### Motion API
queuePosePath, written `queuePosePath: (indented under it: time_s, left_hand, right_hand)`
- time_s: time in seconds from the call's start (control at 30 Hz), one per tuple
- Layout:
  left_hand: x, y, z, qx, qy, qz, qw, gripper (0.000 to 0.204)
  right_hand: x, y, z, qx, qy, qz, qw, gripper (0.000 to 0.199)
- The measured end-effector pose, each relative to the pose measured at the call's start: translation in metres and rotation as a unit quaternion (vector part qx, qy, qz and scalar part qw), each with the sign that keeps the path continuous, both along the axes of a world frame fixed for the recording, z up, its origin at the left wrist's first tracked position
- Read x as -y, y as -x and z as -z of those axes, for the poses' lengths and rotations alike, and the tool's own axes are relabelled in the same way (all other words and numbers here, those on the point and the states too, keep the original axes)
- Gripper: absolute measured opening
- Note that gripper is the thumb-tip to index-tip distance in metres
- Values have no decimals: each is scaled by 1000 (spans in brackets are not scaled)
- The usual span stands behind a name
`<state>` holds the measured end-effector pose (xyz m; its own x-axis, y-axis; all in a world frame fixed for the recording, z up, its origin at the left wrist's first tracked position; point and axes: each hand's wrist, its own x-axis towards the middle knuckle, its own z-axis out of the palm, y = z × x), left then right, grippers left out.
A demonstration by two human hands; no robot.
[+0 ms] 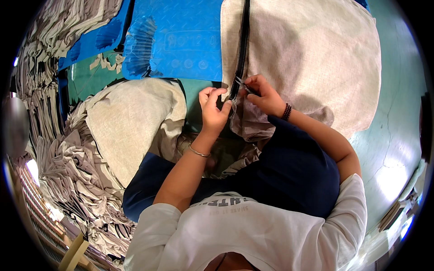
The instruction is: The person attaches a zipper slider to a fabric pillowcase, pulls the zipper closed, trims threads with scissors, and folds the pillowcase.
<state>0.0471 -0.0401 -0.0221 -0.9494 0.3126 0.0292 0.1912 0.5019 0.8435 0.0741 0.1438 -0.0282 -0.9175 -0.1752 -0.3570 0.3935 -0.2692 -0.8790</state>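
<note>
Your left hand (213, 109) pinched the black zipper (241, 49) by its lower end, the strip running toward twelve o'clock over the beige cover (316, 58). Your right hand (262, 94), at three o'clock, gripped small snips (242, 84) against it.

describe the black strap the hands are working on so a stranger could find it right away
Start at the big beige cloth piece spread over the green floor. Along its left edge runs a narrow black strap, where the left hand and right hand meet. It is the only dark band there.
</note>
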Motion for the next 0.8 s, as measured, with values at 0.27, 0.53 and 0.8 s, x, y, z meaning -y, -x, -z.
queuePosePath:
  time_s: [0.27,0.53,0.8]
  left_hand:
    - [-12,7,-5,-11,73,78,994,27]
    - [-20,7,0,8,99,27,995,13]
    - [-12,7,13,-40,118,60,990,4]
  right_hand:
    - [0,0,5,-6,-54,-18,998,37]
    - [-7,5,-18,-94,-265,-32,959,38]
    - [-7,3,-13,-145,-330,-52,931,38]
